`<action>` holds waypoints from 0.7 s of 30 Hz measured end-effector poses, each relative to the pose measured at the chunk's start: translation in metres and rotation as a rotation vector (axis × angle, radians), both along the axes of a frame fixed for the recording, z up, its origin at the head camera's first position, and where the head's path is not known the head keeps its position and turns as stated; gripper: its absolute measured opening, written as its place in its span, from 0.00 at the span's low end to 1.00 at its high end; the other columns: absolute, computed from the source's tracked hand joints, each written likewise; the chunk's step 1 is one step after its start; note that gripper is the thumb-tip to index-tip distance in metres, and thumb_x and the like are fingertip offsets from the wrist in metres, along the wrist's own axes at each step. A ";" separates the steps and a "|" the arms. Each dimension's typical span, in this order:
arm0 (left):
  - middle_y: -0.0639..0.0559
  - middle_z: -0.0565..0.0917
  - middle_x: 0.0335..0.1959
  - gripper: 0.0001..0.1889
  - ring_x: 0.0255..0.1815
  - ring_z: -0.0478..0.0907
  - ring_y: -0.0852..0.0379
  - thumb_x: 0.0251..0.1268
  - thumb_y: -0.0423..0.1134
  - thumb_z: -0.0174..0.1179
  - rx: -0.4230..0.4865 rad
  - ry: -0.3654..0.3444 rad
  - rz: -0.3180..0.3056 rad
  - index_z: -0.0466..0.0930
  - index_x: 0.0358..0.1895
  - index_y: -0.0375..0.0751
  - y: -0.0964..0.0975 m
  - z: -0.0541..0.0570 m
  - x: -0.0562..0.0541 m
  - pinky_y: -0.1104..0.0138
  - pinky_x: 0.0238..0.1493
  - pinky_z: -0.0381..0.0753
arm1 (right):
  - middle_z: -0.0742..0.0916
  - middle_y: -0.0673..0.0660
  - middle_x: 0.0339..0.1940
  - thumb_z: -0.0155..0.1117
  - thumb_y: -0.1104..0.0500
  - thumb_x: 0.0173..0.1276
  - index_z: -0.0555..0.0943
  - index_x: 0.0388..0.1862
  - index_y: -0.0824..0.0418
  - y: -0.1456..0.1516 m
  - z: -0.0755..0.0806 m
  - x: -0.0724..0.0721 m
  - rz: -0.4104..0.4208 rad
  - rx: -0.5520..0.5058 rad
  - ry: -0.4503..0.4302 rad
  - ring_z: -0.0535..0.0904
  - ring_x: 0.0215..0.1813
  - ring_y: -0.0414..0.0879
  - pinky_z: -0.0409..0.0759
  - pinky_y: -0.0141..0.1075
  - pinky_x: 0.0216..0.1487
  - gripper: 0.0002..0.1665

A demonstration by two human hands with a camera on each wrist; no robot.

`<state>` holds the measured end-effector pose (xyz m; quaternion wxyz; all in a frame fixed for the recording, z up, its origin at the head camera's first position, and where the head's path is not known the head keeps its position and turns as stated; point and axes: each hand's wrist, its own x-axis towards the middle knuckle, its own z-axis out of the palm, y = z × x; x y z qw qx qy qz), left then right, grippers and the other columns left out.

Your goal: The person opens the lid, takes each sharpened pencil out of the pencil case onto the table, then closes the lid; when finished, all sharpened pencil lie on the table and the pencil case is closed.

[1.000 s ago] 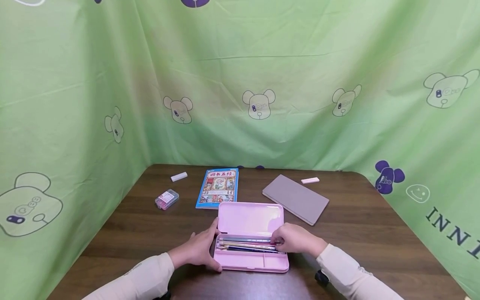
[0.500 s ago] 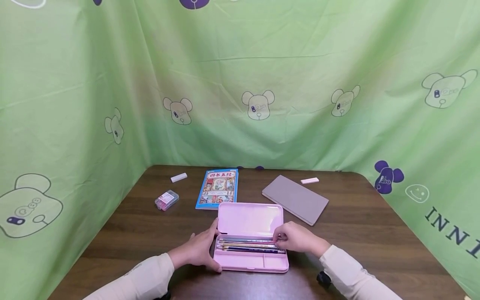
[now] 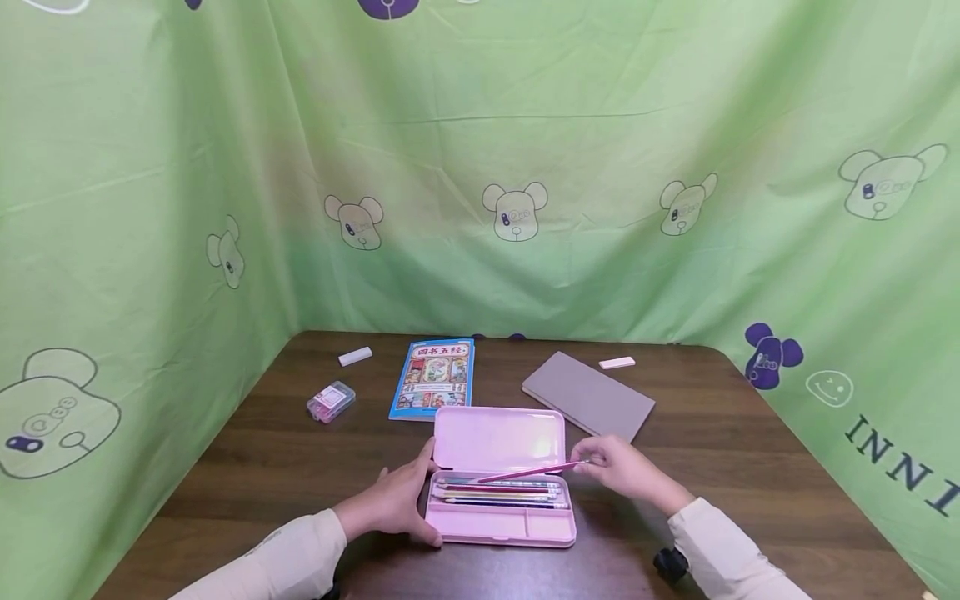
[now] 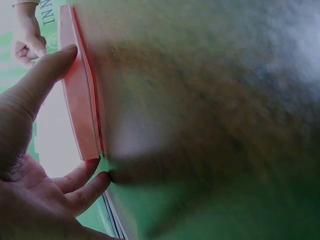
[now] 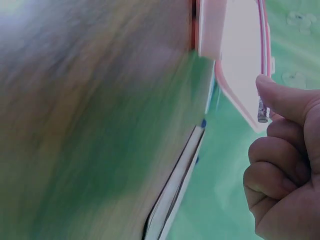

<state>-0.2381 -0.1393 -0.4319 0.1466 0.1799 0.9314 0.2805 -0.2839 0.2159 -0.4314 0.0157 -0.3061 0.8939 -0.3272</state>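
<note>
A pink pencil case [image 3: 491, 525] lies on the table with its lid [image 3: 498, 437] raised. Several pencils [image 3: 498, 502] rest in its back compartment. My left hand [image 3: 393, 500] holds the case's left end, thumb at the front corner and fingers towards the back; the left wrist view shows the thumb on the case's side [image 4: 80, 107]. In my right hand [image 3: 626, 471], a red pencil [image 3: 528, 472] is pinched near its end between thumb and forefinger. It slants above the case, its far tip over the other pencils. The right wrist view shows the remaining fingers [image 5: 272, 157] curled.
Behind the case lie a blue-edged book [image 3: 435, 379] and a mauve notebook [image 3: 588, 396]. A small clear box [image 3: 331, 402] and a white block [image 3: 355, 357] are at the left. Near the back right is a pale pink bar [image 3: 617, 363]. A green curtain [image 3: 525, 283] surrounds the table.
My right hand has drawn the red pencil up out of the case's compartment and moved to the right with it. My left hand stays at the case's left end.
</note>
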 end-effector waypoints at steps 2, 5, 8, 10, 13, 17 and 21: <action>0.46 0.72 0.60 0.68 0.64 0.65 0.42 0.31 0.56 0.76 0.002 0.010 -0.006 0.37 0.72 0.34 0.000 0.000 0.001 0.26 0.55 0.45 | 0.64 0.40 0.12 0.64 0.65 0.59 0.80 0.28 0.61 0.007 0.001 0.001 -0.003 -0.022 -0.008 0.57 0.14 0.29 0.57 0.23 0.15 0.02; 0.46 0.72 0.60 0.68 0.64 0.65 0.42 0.31 0.56 0.76 0.003 0.025 -0.014 0.37 0.72 0.33 -0.001 -0.001 0.001 0.26 0.54 0.46 | 0.63 0.39 0.11 0.64 0.66 0.59 0.81 0.29 0.62 0.017 0.003 0.002 -0.028 -0.036 -0.030 0.57 0.14 0.28 0.56 0.23 0.14 0.01; 0.46 0.72 0.60 0.69 0.63 0.66 0.42 0.30 0.56 0.76 0.007 0.043 -0.011 0.37 0.72 0.32 -0.001 -0.001 0.000 0.26 0.54 0.46 | 0.63 0.39 0.11 0.64 0.67 0.59 0.81 0.30 0.62 0.027 0.006 0.000 -0.059 -0.040 -0.024 0.56 0.13 0.28 0.56 0.23 0.14 0.01; 0.46 0.73 0.59 0.69 0.63 0.66 0.42 0.29 0.56 0.77 0.011 0.053 -0.004 0.38 0.72 0.32 -0.002 -0.001 0.000 0.26 0.54 0.45 | 0.64 0.41 0.11 0.64 0.67 0.59 0.81 0.30 0.64 0.034 0.009 -0.001 -0.068 -0.045 -0.029 0.56 0.14 0.28 0.56 0.23 0.14 0.00; 0.46 0.73 0.58 0.69 0.62 0.67 0.42 0.28 0.56 0.77 0.009 0.069 -0.004 0.38 0.71 0.30 -0.003 -0.002 0.001 0.25 0.53 0.46 | 0.74 0.47 0.15 0.63 0.66 0.60 0.81 0.31 0.65 0.045 0.011 -0.002 -0.074 -0.057 -0.046 0.58 0.15 0.28 0.59 0.24 0.14 0.02; 0.45 0.73 0.59 0.69 0.62 0.67 0.42 0.29 0.56 0.77 0.012 0.066 -0.011 0.39 0.71 0.29 -0.002 -0.003 0.001 0.25 0.53 0.46 | 0.78 0.51 0.19 0.62 0.65 0.61 0.81 0.32 0.66 0.062 0.010 0.002 -0.088 -0.074 -0.058 0.59 0.16 0.27 0.60 0.25 0.14 0.03; 0.45 0.74 0.58 0.69 0.62 0.68 0.42 0.29 0.56 0.77 0.011 0.066 -0.018 0.39 0.71 0.29 0.000 -0.003 0.000 0.25 0.52 0.46 | 0.64 0.41 0.12 0.62 0.64 0.62 0.80 0.29 0.64 0.082 0.006 0.006 -0.087 -0.064 -0.040 0.55 0.14 0.26 0.55 0.23 0.13 0.03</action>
